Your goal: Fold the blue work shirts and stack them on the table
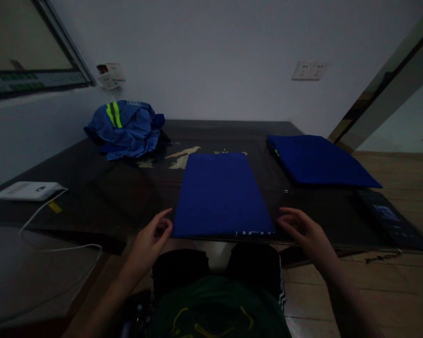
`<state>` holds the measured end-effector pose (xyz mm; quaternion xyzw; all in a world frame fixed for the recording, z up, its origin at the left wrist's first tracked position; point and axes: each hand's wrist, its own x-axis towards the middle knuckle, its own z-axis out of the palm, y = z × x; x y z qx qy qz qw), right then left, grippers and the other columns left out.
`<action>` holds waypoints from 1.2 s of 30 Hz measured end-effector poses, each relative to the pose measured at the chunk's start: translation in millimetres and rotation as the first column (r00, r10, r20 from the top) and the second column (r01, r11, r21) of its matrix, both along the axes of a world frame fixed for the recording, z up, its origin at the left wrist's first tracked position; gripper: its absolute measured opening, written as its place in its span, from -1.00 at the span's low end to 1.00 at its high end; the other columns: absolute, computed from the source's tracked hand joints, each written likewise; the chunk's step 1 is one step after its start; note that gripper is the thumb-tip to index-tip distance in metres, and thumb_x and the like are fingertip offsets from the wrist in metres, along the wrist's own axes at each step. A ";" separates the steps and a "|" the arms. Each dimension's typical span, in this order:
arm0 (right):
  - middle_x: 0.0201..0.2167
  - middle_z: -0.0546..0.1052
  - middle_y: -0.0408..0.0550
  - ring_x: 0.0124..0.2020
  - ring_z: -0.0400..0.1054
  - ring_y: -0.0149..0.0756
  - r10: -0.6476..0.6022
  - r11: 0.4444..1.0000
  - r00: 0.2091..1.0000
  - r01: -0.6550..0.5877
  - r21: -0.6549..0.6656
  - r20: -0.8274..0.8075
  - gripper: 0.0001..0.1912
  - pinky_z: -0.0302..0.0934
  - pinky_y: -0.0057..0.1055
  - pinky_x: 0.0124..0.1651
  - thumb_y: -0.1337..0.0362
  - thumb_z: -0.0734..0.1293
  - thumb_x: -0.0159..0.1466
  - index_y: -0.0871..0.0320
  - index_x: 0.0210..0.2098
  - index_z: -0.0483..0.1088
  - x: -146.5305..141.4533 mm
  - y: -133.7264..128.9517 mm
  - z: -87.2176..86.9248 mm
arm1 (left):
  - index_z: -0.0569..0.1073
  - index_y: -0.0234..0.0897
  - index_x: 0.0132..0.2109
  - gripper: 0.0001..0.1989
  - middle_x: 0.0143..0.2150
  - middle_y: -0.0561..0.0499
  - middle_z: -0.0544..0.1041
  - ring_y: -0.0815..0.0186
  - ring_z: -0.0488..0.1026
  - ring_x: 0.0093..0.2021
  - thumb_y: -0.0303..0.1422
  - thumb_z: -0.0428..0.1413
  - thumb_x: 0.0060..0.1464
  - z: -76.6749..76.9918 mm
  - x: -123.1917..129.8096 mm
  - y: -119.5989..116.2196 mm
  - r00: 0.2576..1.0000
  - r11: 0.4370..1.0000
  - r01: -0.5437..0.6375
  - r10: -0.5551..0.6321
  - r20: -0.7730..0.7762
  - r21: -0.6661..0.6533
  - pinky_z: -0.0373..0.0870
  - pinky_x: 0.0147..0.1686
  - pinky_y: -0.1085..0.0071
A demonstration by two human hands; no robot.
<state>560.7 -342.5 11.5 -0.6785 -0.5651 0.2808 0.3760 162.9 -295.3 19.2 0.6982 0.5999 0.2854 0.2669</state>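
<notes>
A flat, neatly folded blue garment [222, 195] lies on the dark table in front of me, with part of some white lettering along its near edge. Beside its near left corner is my left hand [155, 233], fingers bent and apart, the tips at or close to the cloth's edge. On the other side, my right hand [303, 231] hovers by the near right corner with thumb and fingers parted. Neither hand grips the cloth; whether the fingertips touch it is hard to tell.
A second folded blue garment [320, 162] lies at the right. Crumpled blue clothing with a yellow-green stripe [125, 129] is heaped at the back left. A white device [28, 191] with a cable sits far left; a dark phone-like object [391, 218] lies at the right edge.
</notes>
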 end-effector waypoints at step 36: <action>-0.55 0.52 -0.14 -0.52 0.38 -0.29 -0.047 0.992 0.985 0.027 -0.121 -0.163 -0.66 0.23 -0.38 -0.40 0.03 0.41 0.05 0.10 -0.28 0.40 -19.9 -4.1 0.3 | 0.42 -0.30 -0.19 -0.49 -0.53 0.06 0.53 0.23 0.55 -0.47 -0.05 0.30 -0.21 -8.0 17.4 -17.5 0.817 0.922 -0.162 0.326 0.476 -0.353 0.47 -0.36 0.35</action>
